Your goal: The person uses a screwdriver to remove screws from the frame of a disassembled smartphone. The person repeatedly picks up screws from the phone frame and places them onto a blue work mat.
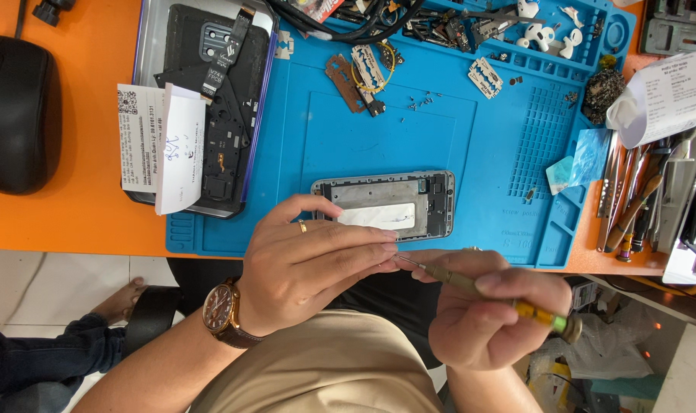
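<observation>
An opened phone frame [394,200] with a bare metal midplate lies on the blue repair mat [501,145] near its front edge. My right hand [485,306] grips a slim screwdriver [478,287] with a yellow-green handle, its thin tip pointing left. My left hand [309,260], with a gold ring and a brown wristwatch, pinches its fingertips at the screwdriver's tip, just in front of the phone frame. Whatever sits between those fingertips is too small to see.
A second disassembled phone [210,99] with a paper slip [160,145] lies at the left. A black mouse [15,115] rests on the orange desk. Razor blades [485,76], screws and parts litter the mat's far side. Tools [631,206] stand at the right. Another person's foot [122,302] shows lower left.
</observation>
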